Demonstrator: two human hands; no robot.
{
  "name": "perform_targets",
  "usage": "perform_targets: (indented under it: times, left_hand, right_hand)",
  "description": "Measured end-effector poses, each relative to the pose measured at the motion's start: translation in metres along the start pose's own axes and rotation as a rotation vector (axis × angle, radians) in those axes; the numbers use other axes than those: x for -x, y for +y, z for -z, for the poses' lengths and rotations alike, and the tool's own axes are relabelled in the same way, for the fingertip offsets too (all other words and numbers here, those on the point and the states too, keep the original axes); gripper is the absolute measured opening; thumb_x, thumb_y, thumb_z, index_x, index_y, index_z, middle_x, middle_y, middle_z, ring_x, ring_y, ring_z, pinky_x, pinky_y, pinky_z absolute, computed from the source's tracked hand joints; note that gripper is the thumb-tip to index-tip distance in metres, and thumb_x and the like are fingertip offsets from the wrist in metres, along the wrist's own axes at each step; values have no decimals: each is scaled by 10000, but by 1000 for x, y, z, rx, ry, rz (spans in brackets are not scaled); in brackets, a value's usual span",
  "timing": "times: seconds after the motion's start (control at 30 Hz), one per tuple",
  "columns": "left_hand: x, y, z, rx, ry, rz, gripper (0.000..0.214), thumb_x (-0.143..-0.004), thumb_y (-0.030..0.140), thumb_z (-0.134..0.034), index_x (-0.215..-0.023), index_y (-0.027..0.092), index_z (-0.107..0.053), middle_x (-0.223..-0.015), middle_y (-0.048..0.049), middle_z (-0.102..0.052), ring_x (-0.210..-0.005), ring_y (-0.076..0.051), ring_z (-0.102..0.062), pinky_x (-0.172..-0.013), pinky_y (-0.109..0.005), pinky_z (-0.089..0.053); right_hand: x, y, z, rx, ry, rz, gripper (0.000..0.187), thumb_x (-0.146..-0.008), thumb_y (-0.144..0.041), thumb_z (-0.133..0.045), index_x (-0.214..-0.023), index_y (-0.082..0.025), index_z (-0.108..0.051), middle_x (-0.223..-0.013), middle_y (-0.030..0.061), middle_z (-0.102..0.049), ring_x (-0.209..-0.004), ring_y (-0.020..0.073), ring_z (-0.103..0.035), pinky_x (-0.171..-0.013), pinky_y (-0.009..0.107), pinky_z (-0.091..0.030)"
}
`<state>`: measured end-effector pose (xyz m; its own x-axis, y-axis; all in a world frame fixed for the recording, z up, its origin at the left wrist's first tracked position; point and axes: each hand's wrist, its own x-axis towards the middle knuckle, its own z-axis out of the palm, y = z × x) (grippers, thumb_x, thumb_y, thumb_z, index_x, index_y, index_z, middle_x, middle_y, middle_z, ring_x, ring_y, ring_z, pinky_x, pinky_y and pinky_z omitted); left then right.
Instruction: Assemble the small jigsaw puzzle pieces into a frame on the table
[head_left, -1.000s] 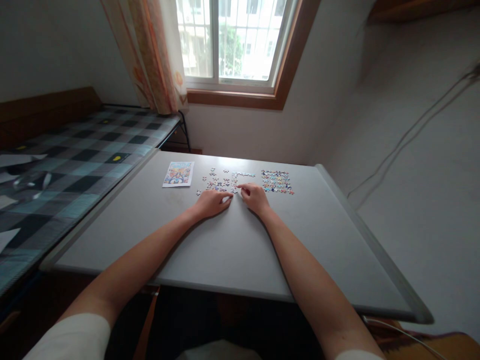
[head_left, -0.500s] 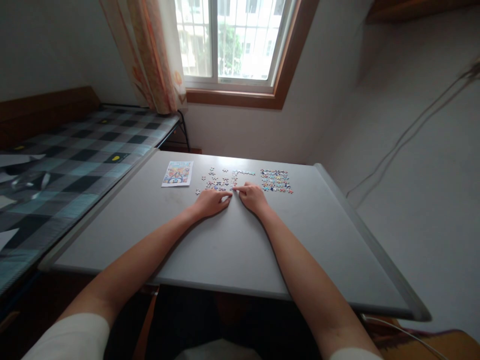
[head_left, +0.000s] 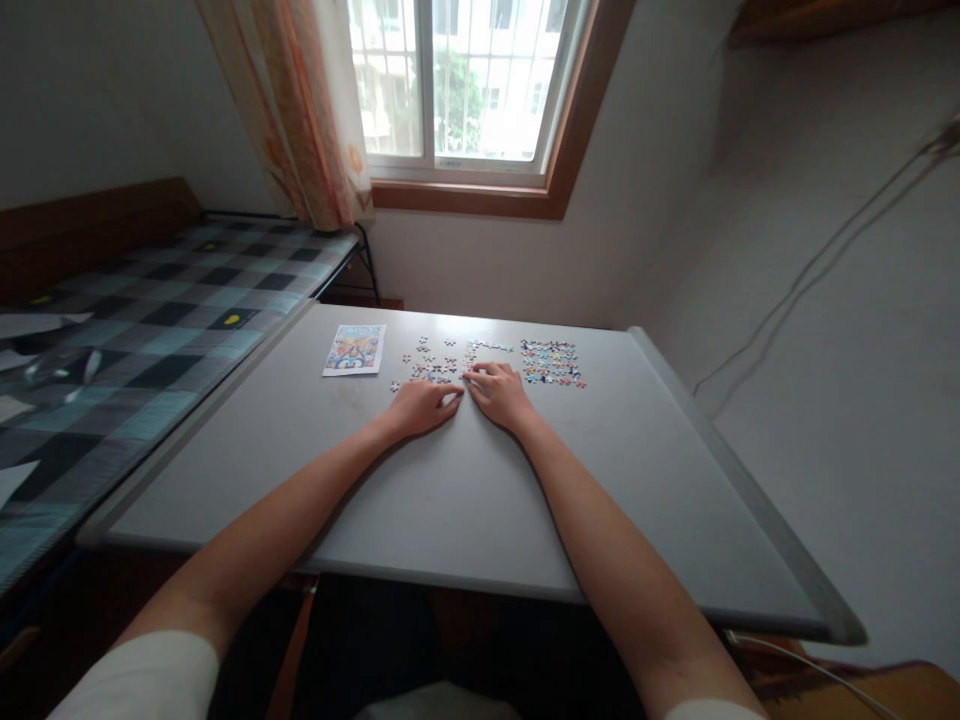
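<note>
Checked blue and black cloth covered the bed [head_left: 150, 310] at the far left of my view, with a few pale scraps lying on it near the edge. Just beside it stood the grey bench [head_left: 450, 500], its left rim running close along the bed. At the back left of the bench lay a small colourful picture card [head_left: 355, 350], flat and apart from everything else. To its right I saw a loose scatter of puzzle pieces [head_left: 429, 365], spread thinly, too small for me to read any print on them. My left hand [head_left: 422, 405] rested palm down on the bench just in front of that scatter, fingers lightly curled and stretched toward the right, the forefinger tip near the closest pieces; I could not tell whether it pinched a piece or merely lay slack. My right hand [head_left: 496, 393] lay just beside it, knuckles up, its fingertips at the near edge of the pieces and almost meeting the left hand's fingers; whether it gripped anything was hidden under the fingers. Further right, a denser, roughly square cluster of pieces [head_left: 552, 362] sat near the right hand but not touching it. Above the bench, a curtain [head_left: 300, 110] hung at the left side of a wood-framed window [head_left: 465, 100], and a thin cable [head_left: 817, 270] ran across the wall on the right.
</note>
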<state>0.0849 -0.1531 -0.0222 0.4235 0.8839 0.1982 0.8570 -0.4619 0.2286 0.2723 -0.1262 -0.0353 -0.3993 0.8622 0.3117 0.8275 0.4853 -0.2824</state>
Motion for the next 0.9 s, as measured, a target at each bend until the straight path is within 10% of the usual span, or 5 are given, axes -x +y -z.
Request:
perform_targets:
  times: [0.9]
  left_hand:
    - [-1,0,-1,6,-18,15,369,-883,419,-440,-1157,316,-666,-723,-1,-704,-728,-166,-644,-705,-248,-440]
  right_hand:
    - [1,3,-3,-108,58,-26,286,-887,-335,-508,-1110,-269,-675,-1186,60,-603,-1103,229,-489,-957,390,-361]
